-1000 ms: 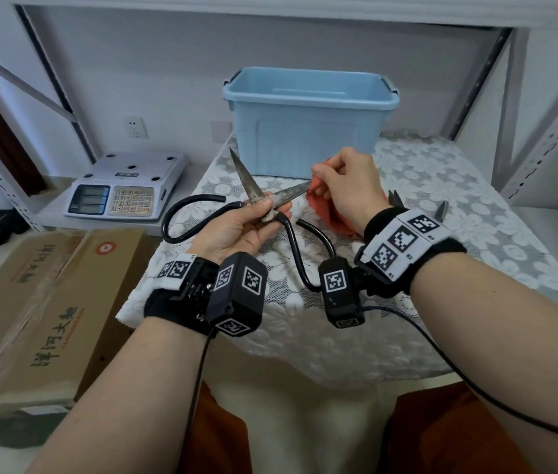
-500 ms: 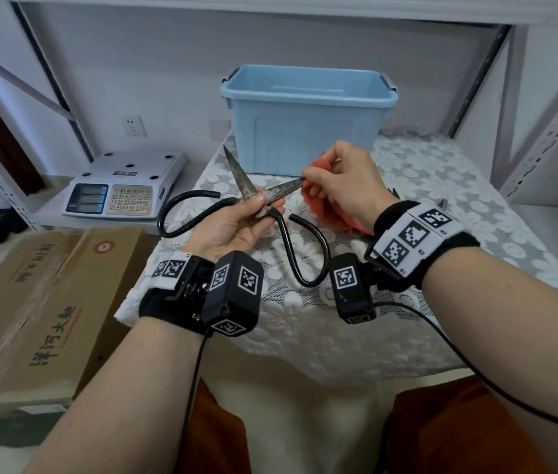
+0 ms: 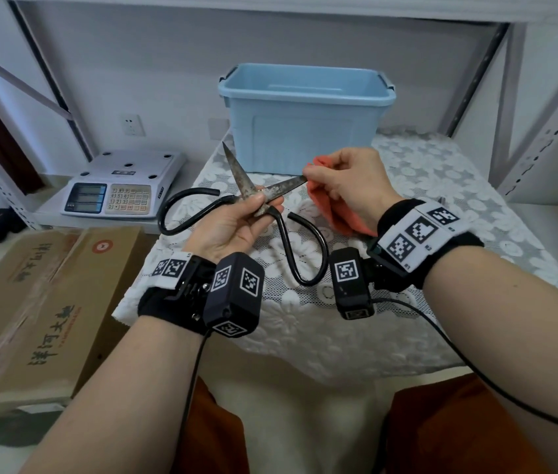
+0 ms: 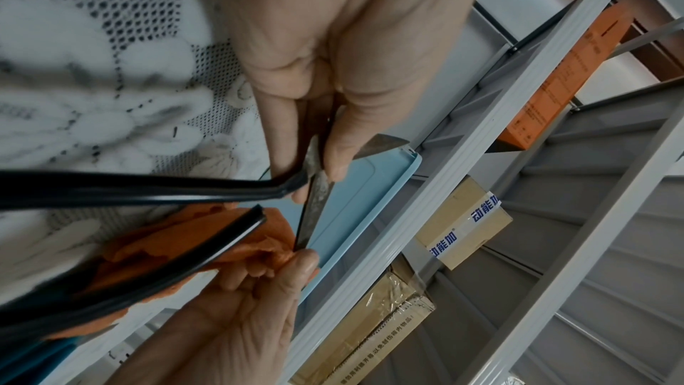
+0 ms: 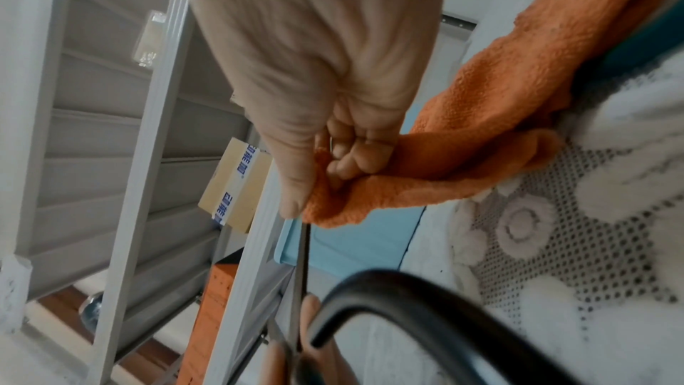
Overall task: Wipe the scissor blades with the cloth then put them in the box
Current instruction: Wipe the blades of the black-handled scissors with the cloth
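Old scissors (image 3: 253, 195) with rusty blades and black loop handles hang open above the lace-covered table. My left hand (image 3: 236, 227) pinches them at the pivot (image 4: 318, 174). My right hand (image 3: 346, 186) holds an orange cloth (image 3: 332, 206) pinched around the tip of the right blade (image 5: 304, 245). The left blade (image 3: 236, 169) points up and away, bare. The light blue box (image 3: 305, 121) stands open just behind both hands. In the right wrist view the cloth (image 5: 499, 128) hangs down from the curled fingers.
A white lace cloth covers the table (image 3: 441, 200). An electronic scale (image 3: 123, 189) sits on a low shelf at the left, cardboard boxes (image 3: 31, 302) below it. Metal shelf posts (image 3: 544, 114) rise at the right. Dark tool tips (image 3: 443, 201) peek out behind my right wrist.
The right hand with the cloth has slid outward along the right blade, from near the pivot to the tip. The left hand and scissors have risen slightly.
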